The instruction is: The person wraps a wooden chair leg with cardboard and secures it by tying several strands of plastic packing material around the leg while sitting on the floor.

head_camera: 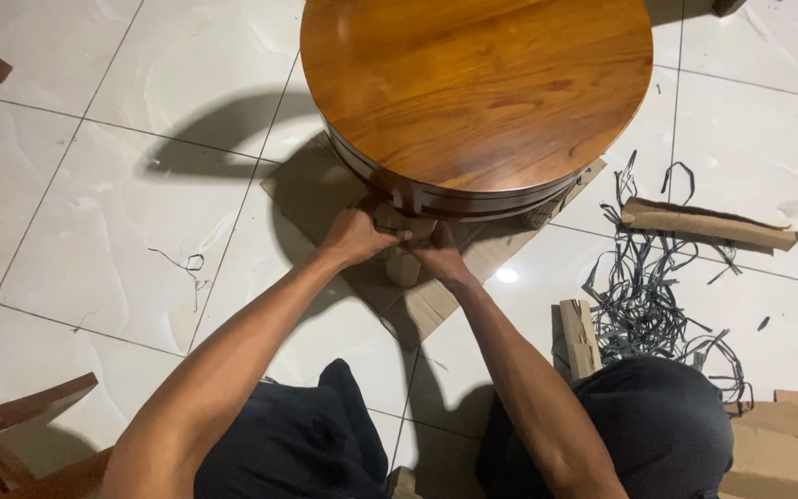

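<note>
A round, polished brown wooden table (477,83) stands on a sheet of brown cardboard (431,300) on a white tiled floor. Both my hands reach under its near rim. My left hand (355,236) is closed on a piece of cardboard wrapping (406,227) at a table leg. My right hand (439,254) grips the same wrapping just to the right, the two hands touching. The leg itself is mostly hidden by my hands and the tabletop.
A tangle of dark plastic strapping (644,296) lies on the floor to the right, with a folded cardboard strip (706,224) and a small cardboard block (579,337). More cardboard (787,448) sits at bottom right. Wooden furniture parts (2,434) show at the left edge.
</note>
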